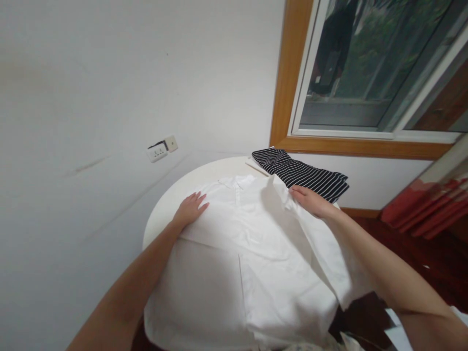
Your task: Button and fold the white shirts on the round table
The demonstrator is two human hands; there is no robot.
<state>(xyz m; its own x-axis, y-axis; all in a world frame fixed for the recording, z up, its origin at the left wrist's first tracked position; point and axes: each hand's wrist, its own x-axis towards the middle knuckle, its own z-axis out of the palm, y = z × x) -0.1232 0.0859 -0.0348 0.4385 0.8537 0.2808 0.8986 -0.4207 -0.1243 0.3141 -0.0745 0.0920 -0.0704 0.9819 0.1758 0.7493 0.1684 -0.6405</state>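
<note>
1 white shirt (212,278) lies on the round table (155,222), long axis near-far, collar far. Both hands touch it. Left hand (190,209): spread flat, far left. Right hand (309,199): pinching raised fabric, far right.

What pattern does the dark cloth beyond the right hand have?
The dark cloth has thin white stripes on black; it shows best in the head view.

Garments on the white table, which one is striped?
The black-and-white striped garment just beyond the right hand. Its stripes set it apart from the white collared shirt, which is plain and spread out.
</note>
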